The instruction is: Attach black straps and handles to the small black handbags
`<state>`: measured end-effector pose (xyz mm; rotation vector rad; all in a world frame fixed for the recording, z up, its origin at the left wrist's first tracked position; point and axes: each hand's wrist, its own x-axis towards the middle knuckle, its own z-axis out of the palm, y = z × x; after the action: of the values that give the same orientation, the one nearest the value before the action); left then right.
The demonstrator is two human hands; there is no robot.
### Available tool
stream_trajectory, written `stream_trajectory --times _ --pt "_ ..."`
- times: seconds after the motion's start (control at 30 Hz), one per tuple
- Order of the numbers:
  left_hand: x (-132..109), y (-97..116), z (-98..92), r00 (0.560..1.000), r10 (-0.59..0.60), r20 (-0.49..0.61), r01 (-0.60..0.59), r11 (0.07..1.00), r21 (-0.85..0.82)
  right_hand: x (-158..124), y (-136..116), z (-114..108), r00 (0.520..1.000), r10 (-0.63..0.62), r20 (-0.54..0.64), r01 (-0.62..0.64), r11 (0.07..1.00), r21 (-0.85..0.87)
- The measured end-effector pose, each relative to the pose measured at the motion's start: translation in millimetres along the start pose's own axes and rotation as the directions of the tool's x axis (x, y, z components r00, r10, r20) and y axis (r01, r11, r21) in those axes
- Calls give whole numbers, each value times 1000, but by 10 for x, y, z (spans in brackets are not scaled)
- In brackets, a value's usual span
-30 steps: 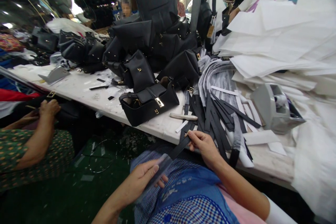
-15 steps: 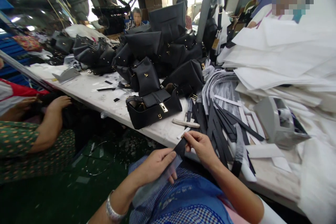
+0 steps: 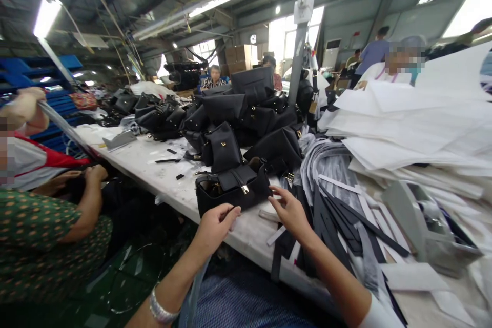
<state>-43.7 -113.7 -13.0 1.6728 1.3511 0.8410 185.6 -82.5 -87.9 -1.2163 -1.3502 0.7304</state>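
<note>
A black handbag [image 3: 235, 192] with a gold turn-lock clasp and its top open lies near the table edge, between my two hands. My left hand [image 3: 216, 229] is closed in a pinch in front of the bag's lower edge. A strip of translucent plastic film [image 3: 197, 284] hangs beneath it, apparently from its grip, though the fingers hide the hold. My right hand [image 3: 291, 213] has its fingers apart at the bag's right end; whether they touch the leather I cannot tell. Beside it, a black strap [image 3: 277, 261] hangs over the table edge.
Several black handbags are piled behind [image 3: 249, 113]. Loose black straps [image 3: 338, 220], plastic-wrapped straps [image 3: 321, 156], a grey tape dispenser [image 3: 418, 220] and white sheets [image 3: 384, 123] fill the right side. A co-worker in a green patterned top [image 3: 46, 241] sits at left.
The black strap end that both hands held is out of them. Both hands have moved apart and up toward the handbag. The view has tilted up.
</note>
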Motion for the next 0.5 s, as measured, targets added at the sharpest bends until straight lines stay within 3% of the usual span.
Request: stream_trajectory --times 0.07,0.17,0.3,0.4,0.5 --pt "98 49 -111 992 82 -95 -75 994 82 224 48 50 995 -79 -61 75 995 -61" --pt "215 76 -214 970 190 -154 -145 953 266 608 59 147 989 -98 -114 91 994 -68" --pt "336 -42 -244 951 275 -142 -193 886 422 1057 -17 238 999 -28 15 29 994 -107" --pt "393 -172 -268 967 221 -129 -147 893 425 1164 -87 218 994 -16 106 37 978 -205" --pt "387 -203 -312 970 183 -162 -104 908 407 984 -173 132 996 -65 66 82 952 -294"
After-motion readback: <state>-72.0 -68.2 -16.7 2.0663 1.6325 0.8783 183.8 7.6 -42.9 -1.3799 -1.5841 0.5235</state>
